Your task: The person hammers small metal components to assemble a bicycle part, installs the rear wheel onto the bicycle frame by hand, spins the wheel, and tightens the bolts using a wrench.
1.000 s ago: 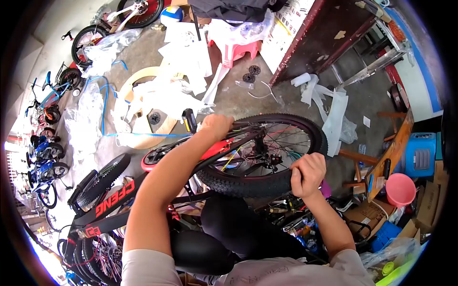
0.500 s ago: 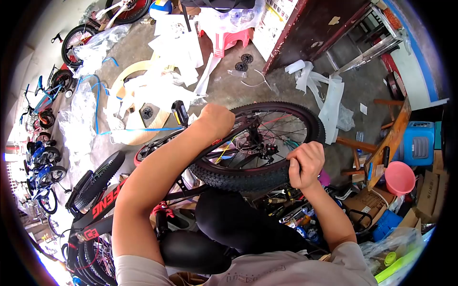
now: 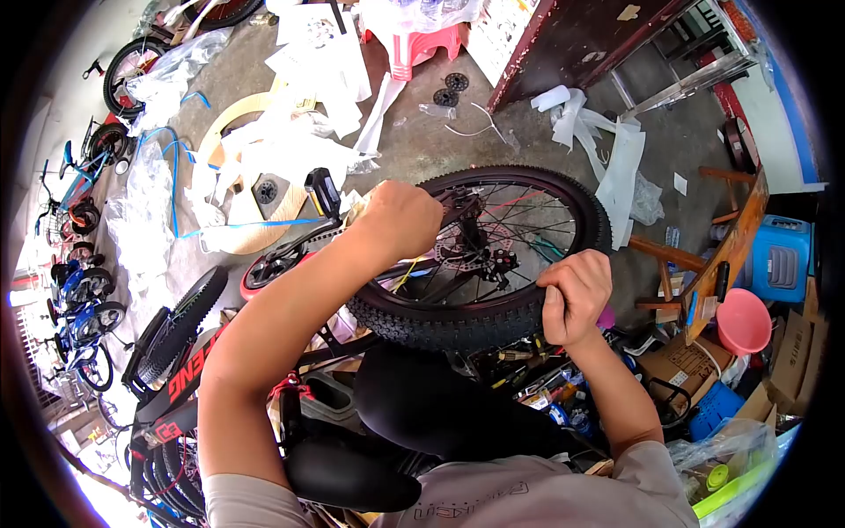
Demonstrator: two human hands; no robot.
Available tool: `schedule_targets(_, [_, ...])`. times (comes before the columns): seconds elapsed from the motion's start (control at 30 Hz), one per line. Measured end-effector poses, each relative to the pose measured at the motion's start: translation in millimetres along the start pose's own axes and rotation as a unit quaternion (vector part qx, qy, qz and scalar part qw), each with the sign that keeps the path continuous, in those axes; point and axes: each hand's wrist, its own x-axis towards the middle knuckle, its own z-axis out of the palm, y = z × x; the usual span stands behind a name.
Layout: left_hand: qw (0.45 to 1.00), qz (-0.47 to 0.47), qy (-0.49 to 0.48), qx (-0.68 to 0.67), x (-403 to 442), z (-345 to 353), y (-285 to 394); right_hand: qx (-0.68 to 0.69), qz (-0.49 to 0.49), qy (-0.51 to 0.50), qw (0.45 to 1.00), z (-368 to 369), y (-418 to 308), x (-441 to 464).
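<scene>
A bicycle lies on its side, its rear wheel (image 3: 480, 327) with a knobby black tyre in front of me. My right hand (image 3: 576, 295) is closed around the tyre at the near right rim, thumb on top. My left hand (image 3: 400, 216) makes a fist at the wheel's left side, beside the frame; its fingertips and what they grip are hidden. Between the hands show the hub with a brake disc (image 3: 475, 246) and the derailleur (image 3: 503, 261). A black pedal (image 3: 323, 192) sticks up left of my left hand. The red-lettered frame (image 3: 189, 374) runs down to the left.
Tools and parts (image 3: 563, 396) lie heaped near my right knee. A wooden bench (image 3: 735, 242) stands at right, with a pink basin (image 3: 744, 321) and a blue box (image 3: 777, 260) beside it. Paper and plastic (image 3: 145, 202) litter the floor. More bicycles (image 3: 88, 308) line the left side.
The view has shifted slightly, so the floor items sit higher in it. Both hands stay at the wheel in nearly the same places, each still closed.
</scene>
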Motion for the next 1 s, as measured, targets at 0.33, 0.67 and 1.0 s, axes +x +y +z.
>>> schedule_targets(0.33, [0.993, -0.101, 0.062, 0.021, -3, 19, 20, 0.01, -0.003, 0.013, 1.0, 0, 3, 3])
schedule_targets(0.67, [0.989, -0.087, 0.111, -0.04, -4, 15, 12, 0.026, 0.001, 0.016, 1.0, -1, 9, 5])
schedule_targets(1.0, [0.993, -0.109, 0.031, -0.012, 9, 7, 10, 0.02, -0.008, 0.043, 0.999, 0, 14, 8])
